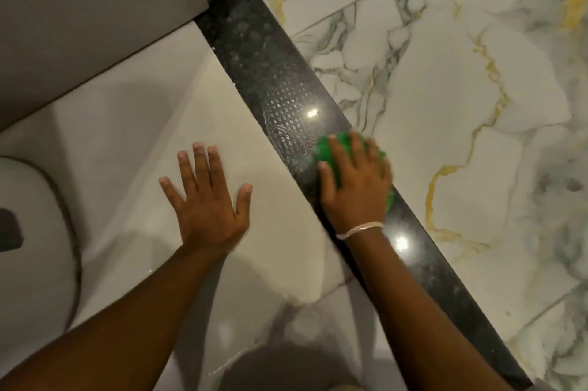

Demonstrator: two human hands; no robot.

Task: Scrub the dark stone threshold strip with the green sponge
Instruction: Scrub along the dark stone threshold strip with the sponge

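A dark speckled stone threshold strip (270, 72) runs diagonally from the top centre to the bottom right. Wet dotted marks and streaks cover its middle stretch. My right hand (354, 183) lies palm down on the strip, pressing a green sponge (327, 148) that shows between and around the fingers. A pale thread band circles that wrist. My left hand (206, 199) rests flat on the cream floor tile left of the strip, fingers spread, holding nothing.
White marble-look tiles with grey and gold veins (445, 88) lie right of the strip. A grey door or panel (95, 8) stands at the top left, meeting the strip's far end. A white rounded fixture (35, 231) sits at the left edge.
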